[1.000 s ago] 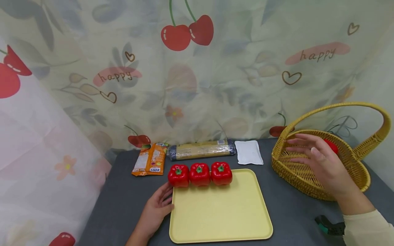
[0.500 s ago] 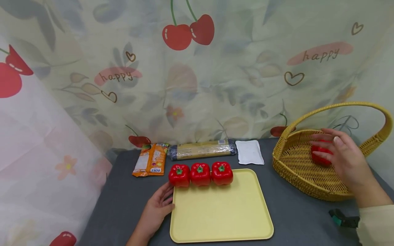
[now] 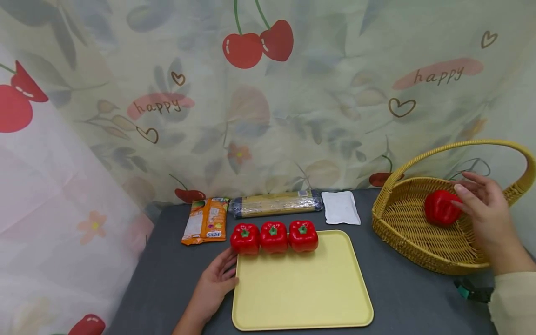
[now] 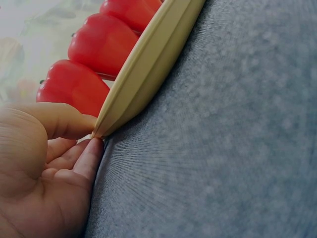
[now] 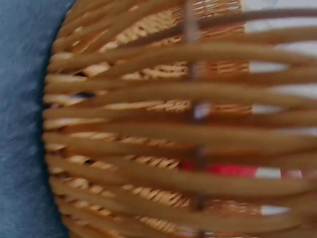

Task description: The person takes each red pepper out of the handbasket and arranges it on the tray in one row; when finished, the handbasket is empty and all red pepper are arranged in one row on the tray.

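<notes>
My left hand (image 3: 212, 284) is at the left edge of a cream tray (image 3: 301, 293). In the left wrist view its thumb and fingertips pinch the rim of the tray. Three red bell peppers (image 3: 274, 238) stand in a row along the tray's far edge, stems up. My right hand (image 3: 489, 214) is at the right part of a wicker basket (image 3: 402, 242), beside another red bell pepper (image 3: 440, 209) lying in it. Its fingers are loosely bent and some overlap the pepper's right side; contact is unclear. The right wrist view shows blurred basket weave (image 5: 148, 129).
Along the back lie an orange snack packet (image 3: 208, 221), a long plastic-wrapped package (image 3: 276, 204) and a flat white packet (image 3: 340, 208). A dark object with a green part (image 3: 473, 291) lies in front of the basket. A printed curtain (image 3: 268, 116) hangs behind the table.
My right hand has moved right across the basket, uncovering the bell pepper inside, which was mostly hidden behind it. The left hand, tray and row of peppers have stayed in place.
</notes>
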A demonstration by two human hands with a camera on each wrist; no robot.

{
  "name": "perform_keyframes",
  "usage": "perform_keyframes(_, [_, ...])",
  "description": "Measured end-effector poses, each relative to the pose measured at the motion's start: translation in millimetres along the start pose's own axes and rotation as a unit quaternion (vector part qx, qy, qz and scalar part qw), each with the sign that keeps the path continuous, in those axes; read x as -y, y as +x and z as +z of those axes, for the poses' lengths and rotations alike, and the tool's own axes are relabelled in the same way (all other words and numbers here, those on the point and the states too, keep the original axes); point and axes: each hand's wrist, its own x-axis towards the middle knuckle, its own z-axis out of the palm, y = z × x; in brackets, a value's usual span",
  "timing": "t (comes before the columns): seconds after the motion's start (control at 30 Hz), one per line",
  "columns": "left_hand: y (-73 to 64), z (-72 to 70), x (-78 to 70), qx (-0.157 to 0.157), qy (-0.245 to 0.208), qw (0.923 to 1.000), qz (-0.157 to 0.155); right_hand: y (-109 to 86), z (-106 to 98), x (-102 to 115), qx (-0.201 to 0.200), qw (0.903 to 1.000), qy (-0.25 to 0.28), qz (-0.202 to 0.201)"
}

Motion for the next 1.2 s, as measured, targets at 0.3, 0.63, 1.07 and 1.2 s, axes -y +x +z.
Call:
perform_keyframes(0.3, [0.1, -0.2, -1.1, 0.003, -0.001, 1.0, -0.002, -1.4, -3, -14, -0.051, 0.9741, -0.203, 0.086])
perform_keyframes(0.63, [1.0, -1.1, 0.8, 0.005, -0.006, 1.0, 0.001, 10.1, -11, -22, 0.102, 0.9532, -0.236, 0.159])
perform_keyframes(1.07, [0.6, -1.1, 0.1, 0.006, -0.002, 1.0, -0.001, 12.2, -9, -35, 0.208, 0.9015, -0.357, 0.129])
perform_keyframes(1.2, [0.8, -1.0, 0.0, 0.004, -0.003, 1.0, -0.002, 12.2, -9, -39, 0.203, 0.9037, -0.361, 0.108])
